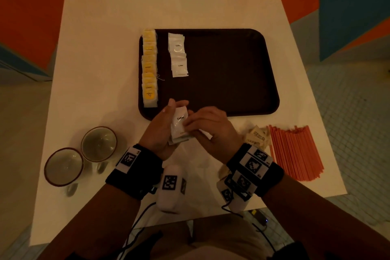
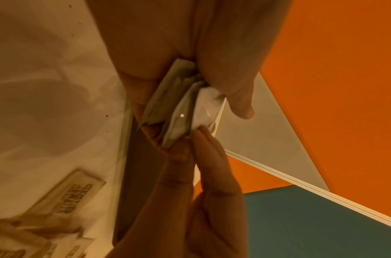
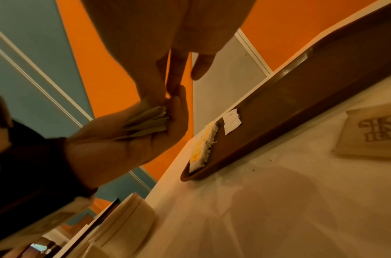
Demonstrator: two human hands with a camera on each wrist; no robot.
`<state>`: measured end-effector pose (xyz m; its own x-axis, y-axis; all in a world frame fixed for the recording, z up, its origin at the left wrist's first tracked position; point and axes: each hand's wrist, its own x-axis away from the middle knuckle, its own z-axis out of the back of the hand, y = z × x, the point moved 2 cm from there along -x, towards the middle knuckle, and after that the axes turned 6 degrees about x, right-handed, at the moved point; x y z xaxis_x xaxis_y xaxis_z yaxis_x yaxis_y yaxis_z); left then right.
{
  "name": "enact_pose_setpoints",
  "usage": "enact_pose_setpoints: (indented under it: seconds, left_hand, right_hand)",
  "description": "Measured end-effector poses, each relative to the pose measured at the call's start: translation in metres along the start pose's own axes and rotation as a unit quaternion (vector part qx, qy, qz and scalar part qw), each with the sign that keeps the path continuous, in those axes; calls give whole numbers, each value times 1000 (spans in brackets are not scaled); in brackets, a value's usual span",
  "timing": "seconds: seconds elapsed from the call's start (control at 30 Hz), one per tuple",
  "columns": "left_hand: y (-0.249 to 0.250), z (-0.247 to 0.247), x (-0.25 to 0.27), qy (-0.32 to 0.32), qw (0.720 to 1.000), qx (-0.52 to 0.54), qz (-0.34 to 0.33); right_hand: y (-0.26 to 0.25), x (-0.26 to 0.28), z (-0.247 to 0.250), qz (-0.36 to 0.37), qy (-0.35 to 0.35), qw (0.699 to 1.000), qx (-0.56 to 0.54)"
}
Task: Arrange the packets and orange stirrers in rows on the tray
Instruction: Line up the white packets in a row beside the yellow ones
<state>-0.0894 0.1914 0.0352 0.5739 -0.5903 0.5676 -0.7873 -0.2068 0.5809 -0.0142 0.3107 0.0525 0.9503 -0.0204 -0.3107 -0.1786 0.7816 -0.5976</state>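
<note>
My left hand (image 1: 166,124) grips a stack of white coffee packets (image 1: 179,125) upright above the tray's near edge. My right hand (image 1: 190,121) meets it from the right, and its fingertips (image 2: 197,137) pinch the edge of one packet in the stack (image 2: 179,113). On the brown tray (image 1: 232,82), a row of yellow tea packets (image 1: 149,67) runs along the left edge, with a shorter row of white coffee packets (image 1: 178,55) beside it. The orange stirrers (image 1: 295,152) lie in a heap on the table at the right, beside brown sugar packets (image 1: 257,136).
Two cups (image 1: 98,144) (image 1: 63,166) stand on the white table (image 1: 101,48) near its front left. The tray's middle and right parts hold nothing. A sugar packet (image 3: 375,132) lies close to the tray's near rim (image 3: 300,111).
</note>
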Motion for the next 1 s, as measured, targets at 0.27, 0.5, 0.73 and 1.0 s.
enact_pose_setpoints:
  seconds: [0.27,0.5,0.73,1.0]
  left_hand:
    - [-11,-8,1,6,997,-75,24]
    - [-8,-3,-11,37,995,-87,-28]
    - [17,-6,-39,14,989,-112,-98]
    - [32,-14,-66,-19,956,-228,-186]
  right_hand:
    - [-4,-7,-17,-67,-232,963,121]
    - [3,-13,-16,-105,-272,955,59]
    - [21,-31,-30,-381,-127,816,-415]
    - [32,-67,-38,-364,-72,824,-427]
